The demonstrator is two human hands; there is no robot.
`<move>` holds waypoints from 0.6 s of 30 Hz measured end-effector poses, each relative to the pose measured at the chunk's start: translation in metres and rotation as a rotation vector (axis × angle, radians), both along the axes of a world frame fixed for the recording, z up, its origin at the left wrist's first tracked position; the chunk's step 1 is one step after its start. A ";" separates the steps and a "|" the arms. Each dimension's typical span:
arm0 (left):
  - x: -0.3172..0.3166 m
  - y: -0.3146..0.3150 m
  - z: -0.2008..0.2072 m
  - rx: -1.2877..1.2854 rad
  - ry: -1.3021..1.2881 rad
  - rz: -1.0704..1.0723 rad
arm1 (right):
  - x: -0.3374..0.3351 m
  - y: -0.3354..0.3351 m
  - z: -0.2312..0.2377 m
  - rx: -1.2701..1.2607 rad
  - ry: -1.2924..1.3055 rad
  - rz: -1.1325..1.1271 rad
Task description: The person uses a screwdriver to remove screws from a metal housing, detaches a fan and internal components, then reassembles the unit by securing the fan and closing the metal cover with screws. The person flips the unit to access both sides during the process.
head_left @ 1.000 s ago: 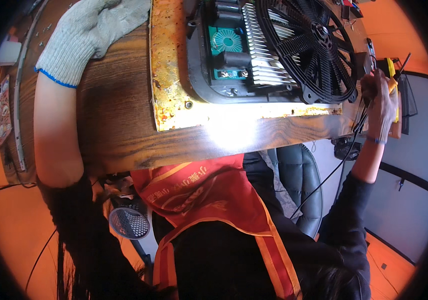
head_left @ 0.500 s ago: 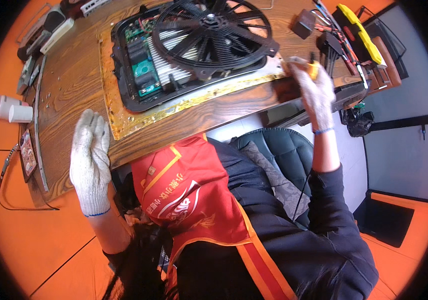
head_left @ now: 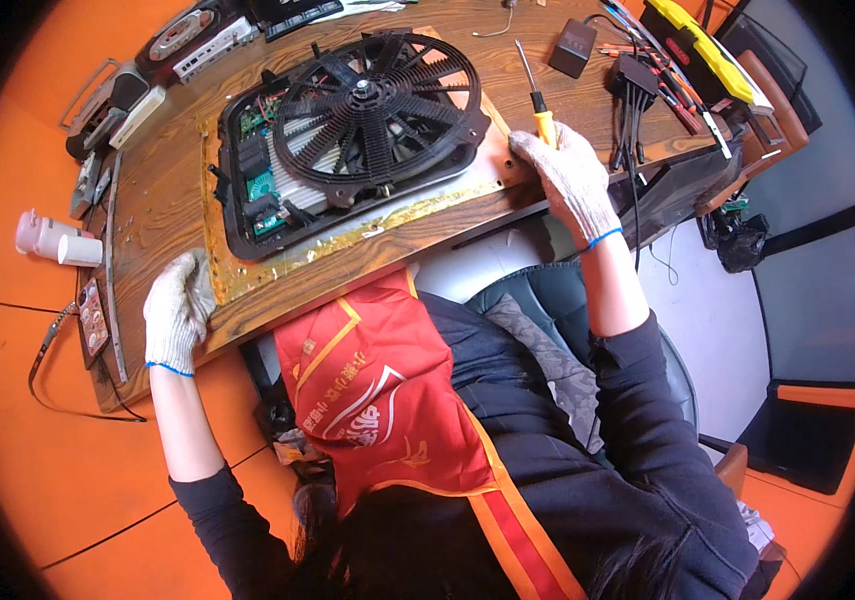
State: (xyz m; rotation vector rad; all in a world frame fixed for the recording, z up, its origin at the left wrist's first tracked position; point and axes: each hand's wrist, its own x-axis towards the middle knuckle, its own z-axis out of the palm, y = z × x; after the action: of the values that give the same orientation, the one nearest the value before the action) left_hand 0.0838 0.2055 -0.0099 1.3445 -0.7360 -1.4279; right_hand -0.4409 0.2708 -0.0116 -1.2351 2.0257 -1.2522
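Note:
My left hand [head_left: 179,308], in a white knit glove, has its fingers curled at the near left corner of a flat panel [head_left: 348,252] with yellow-brown stained edges. My gloved right hand [head_left: 570,180] holds a screwdriver [head_left: 544,118] by its yellow handle, the shaft pointing up and away. That hand's fingertips also meet the panel's right end. On the panel lies a black appliance housing [head_left: 248,232] with green circuit boards [head_left: 262,186] and a ribbed metal heat sink [head_left: 300,160] inside. A round black fan [head_left: 366,118] covers much of the housing.
A black adapter box [head_left: 573,48], dark cables [head_left: 632,98] and a yellow-and-black case [head_left: 700,52] are at the right. White and pink cups [head_left: 80,250] and a phone [head_left: 94,318] stand beyond the table's left side. A dark chair [head_left: 538,288] is below the table edge.
My left fingers have gone from stretched out to curled at the panel's corner. My right hand has come to the panel's right end, with the screwdriver now pointing away. The whole view has shifted.

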 end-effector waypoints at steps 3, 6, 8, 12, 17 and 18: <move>-0.006 0.015 0.007 0.154 -0.125 -0.032 | -0.001 0.018 -0.005 0.020 0.047 -0.006; -0.023 0.032 0.016 0.146 -0.108 -0.056 | 0.003 0.029 -0.008 0.027 0.013 0.018; -0.035 0.042 0.021 0.087 0.058 -0.082 | 0.005 0.034 -0.006 -0.009 -0.087 0.078; -0.053 0.052 0.023 0.049 0.256 -0.070 | 0.002 0.046 0.000 -0.117 -0.402 0.179; -0.061 0.062 0.026 -0.037 0.132 -0.029 | -0.002 0.068 -0.015 -0.204 -0.287 0.311; -0.061 0.062 0.028 -0.045 0.161 -0.036 | -0.004 0.069 -0.020 -0.186 -0.240 0.326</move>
State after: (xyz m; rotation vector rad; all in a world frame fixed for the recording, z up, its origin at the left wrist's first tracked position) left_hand 0.0231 0.2676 0.0183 1.1719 -0.6850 -1.5192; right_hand -0.4446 0.3400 -0.0318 -1.3606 1.4971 -1.3722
